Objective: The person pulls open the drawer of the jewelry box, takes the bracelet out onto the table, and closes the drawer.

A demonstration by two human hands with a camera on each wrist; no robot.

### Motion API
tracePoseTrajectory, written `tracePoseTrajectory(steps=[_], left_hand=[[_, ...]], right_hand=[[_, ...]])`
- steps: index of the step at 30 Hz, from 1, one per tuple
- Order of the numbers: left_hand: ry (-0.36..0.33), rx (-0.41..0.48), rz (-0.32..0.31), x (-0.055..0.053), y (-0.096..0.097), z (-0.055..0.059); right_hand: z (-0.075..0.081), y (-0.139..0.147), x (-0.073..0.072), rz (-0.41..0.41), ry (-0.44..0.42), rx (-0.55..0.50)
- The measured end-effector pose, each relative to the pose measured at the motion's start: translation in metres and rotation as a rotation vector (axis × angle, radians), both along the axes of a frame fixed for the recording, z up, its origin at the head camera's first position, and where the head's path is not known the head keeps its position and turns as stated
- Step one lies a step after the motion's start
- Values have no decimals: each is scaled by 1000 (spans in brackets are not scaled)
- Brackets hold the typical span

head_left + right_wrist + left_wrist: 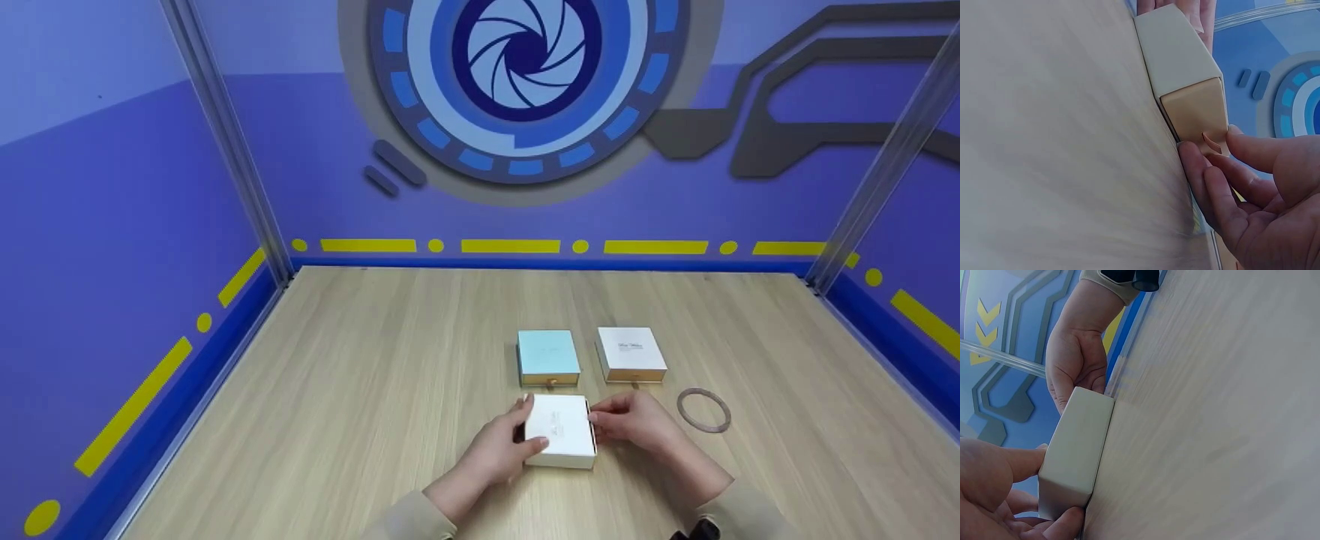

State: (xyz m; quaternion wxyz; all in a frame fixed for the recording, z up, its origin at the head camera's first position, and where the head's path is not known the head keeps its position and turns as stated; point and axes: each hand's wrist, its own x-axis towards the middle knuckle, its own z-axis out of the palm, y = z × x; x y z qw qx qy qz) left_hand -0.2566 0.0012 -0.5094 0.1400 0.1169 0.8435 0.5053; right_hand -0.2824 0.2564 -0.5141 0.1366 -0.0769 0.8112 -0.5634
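Observation:
A small white drawer box (pixel 559 426) lies on the table in front of the person. My left hand (pixel 491 448) grips it from the left, with the thumb on the near side of its lid and the fingers round the far left corner. At the box's right end is my right hand (pixel 637 421). The right wrist view shows a tan drawer front (pixel 1192 107) there, with a small ribbon tab (pixel 1211 143). Thumb and fingertips of the right hand pinch the edges of this end, beside the tab. The drawer front sits nearly flush with the sleeve.
Behind it stand a light blue drawer box (pixel 547 354) and another white drawer box (pixel 631 351), each with a tan front. A thin round bangle (pixel 703 410) lies right of the right hand. Blue panels (pixel 525 217) wall the table (pixel 360 360) at the back and sides.

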Motion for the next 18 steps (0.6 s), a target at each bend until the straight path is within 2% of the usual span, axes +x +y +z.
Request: tracePoseTrajectory(steps=[7, 18], left_hand=[[-8, 2, 1, 0, 0, 1], [-19, -5, 0, -1, 0, 0]], right_hand=[[-1, 0, -2, 26, -3, -57], [-1, -1, -1, -1, -16, -30]])
